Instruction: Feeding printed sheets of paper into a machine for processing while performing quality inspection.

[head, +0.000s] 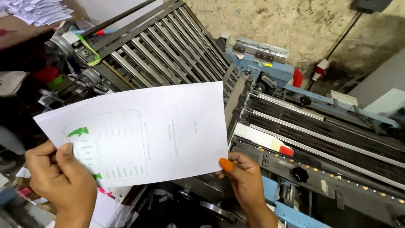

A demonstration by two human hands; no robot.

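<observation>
The printed sheet (143, 135) is held flat above the folding machine (270, 109), face up for reading: left hand (59, 177) pinches its 8 o'clock corner, right hand (242, 177) pinches the 5 o'clock edge.

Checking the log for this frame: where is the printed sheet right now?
In the head view the printed sheet is held up centre-left, pinched by the left hand and right hand, in front of the folding machine's slatted rollers.

Lighting: even, moderately bright, diffuse from above; white sheet (139, 133) near overexposed, its print faint. Shadows: deep under the machine (295, 126) and at left edge. Focus: mostly sharp; slight softness and wide-angle stretching at corners.
</observation>
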